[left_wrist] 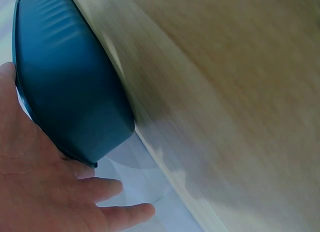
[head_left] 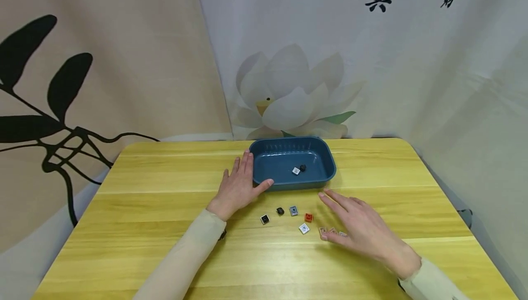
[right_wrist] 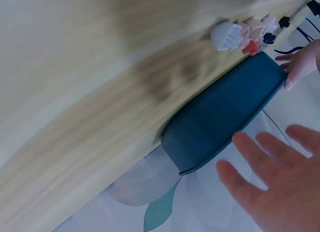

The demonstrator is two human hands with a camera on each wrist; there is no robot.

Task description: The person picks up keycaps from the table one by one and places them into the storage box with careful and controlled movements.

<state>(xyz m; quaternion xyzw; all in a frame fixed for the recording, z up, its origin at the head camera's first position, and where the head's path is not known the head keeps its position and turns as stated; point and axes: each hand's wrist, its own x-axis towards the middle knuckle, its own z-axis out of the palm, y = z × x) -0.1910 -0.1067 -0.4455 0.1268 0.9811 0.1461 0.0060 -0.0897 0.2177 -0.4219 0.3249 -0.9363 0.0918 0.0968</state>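
Note:
A blue rectangular tray (head_left: 288,186) stands toward the back of the table, with a white and a black keycap-like piece (head_left: 296,171) inside. My left hand (head_left: 239,188) lies along the tray's left side, fingers extended and thumb by the front rim. In the left wrist view, the left hand (left_wrist: 45,177) overlaps the tray's rim. My right hand (head_left: 363,226), fingers spread, hovers right of the loose pieces, holding nothing. Between the hands lie a red piece (head_left: 308,217), a white piece (head_left: 304,228), a grey-blue piece (head_left: 293,210) and two black pieces (head_left: 265,219). The right thumb partly covers several pink and white pieces (head_left: 332,231).
The yellow wooden table (head_left: 156,226) ends just behind the tray. A hanging cloth (head_left: 173,62) with a lotus print and dark leaves stands behind it. In the right wrist view, the loose pieces (right_wrist: 227,36) lie along the tray's front side.

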